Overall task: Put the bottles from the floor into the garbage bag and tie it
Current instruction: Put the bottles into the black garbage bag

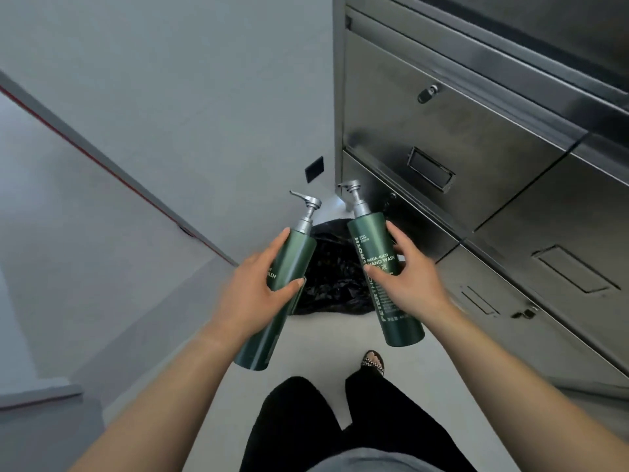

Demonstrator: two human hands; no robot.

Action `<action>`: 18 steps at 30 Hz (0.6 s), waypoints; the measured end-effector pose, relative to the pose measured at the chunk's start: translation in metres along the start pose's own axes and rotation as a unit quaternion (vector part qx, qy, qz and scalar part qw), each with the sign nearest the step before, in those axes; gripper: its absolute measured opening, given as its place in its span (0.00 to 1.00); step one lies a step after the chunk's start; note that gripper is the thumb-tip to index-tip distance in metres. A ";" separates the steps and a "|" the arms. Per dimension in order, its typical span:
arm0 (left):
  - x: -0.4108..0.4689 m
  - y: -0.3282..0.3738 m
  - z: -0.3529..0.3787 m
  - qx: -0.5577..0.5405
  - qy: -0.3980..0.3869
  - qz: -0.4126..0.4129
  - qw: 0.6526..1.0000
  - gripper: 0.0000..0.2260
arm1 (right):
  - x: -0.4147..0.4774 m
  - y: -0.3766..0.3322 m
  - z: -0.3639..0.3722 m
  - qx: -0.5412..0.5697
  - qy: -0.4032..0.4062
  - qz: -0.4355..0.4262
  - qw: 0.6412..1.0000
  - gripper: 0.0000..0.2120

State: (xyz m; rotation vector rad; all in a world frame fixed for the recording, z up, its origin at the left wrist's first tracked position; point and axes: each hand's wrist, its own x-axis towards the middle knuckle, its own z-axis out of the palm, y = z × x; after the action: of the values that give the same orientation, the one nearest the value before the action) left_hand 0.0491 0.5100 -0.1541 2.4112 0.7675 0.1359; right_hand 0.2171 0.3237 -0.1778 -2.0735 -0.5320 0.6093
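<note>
I have both hands out in front of me, each grasping one dark green pump bottle. My left hand (252, 287) is wrapped round the middle of the left bottle (294, 255), thumb across its front and fingers curled behind it. My right hand (405, 277) grips the right bottle (371, 247) at about mid-height, thumb pressed on the printed label and fingers round the far side. Both bottles are off the floor (323, 335), held in the air with their silver pump heads pointing away from me. The left one leans with its top to the right, the right one with its top to the left, so the pumps come near each other while the bases stand well apart. The two bottles do not touch.

Between and below them lies the black garbage bag (333, 277), crumpled on the floor in the corner where the grey wall (204, 114) meets the steel cabinet (476, 165). I cannot tell whether its mouth is open.

At the near edge of the floor I see black trousers (306, 420) and one sandalled foot (373, 361) just below the right bottle's base.
</note>
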 end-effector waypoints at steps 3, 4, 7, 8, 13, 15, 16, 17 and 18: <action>0.035 -0.025 0.004 0.002 -0.046 0.034 0.998 0.35 | 0.012 0.005 0.011 -0.021 0.037 0.025 0.999 0.37; 0.047 -0.035 0.007 0.002 -0.061 0.047 0.997 0.36 | 0.015 0.010 0.015 -0.027 0.047 0.038 0.998 0.37; 0.077 -0.066 0.021 -0.007 -0.114 0.076 0.991 0.36 | 0.021 0.029 0.030 -0.043 0.094 0.096 0.990 0.37; 0.085 -0.077 0.025 -0.006 -0.125 0.079 0.989 0.36 | 0.023 0.036 0.035 -0.047 0.102 0.109 0.988 0.37; 0.116 -0.111 0.061 0.007 -0.158 0.091 0.983 0.36 | 0.035 0.072 0.066 -0.048 0.111 0.134 0.984 0.37; 0.122 -0.115 0.079 0.006 -0.164 0.096 0.982 0.36 | 0.041 0.088 0.073 -0.038 0.114 0.137 0.983 0.37; 0.125 -0.117 0.090 0.005 -0.167 0.098 0.981 0.36 | 0.043 0.098 0.077 -0.032 0.115 0.139 0.983 0.37; 0.127 -0.120 0.103 0.007 -0.168 0.101 0.981 0.36 | 0.045 0.109 0.081 -0.027 0.115 0.142 0.983 0.37; 0.130 -0.123 0.118 0.011 -0.167 0.101 0.981 0.36 | 0.046 0.123 0.086 -0.020 0.116 0.146 0.982 0.37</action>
State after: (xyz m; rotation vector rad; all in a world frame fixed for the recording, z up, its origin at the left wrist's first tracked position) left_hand 0.1273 0.6022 -0.3310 2.4402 0.3734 -0.1945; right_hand 0.2193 0.3405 -0.3339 -2.2429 -0.1062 0.5152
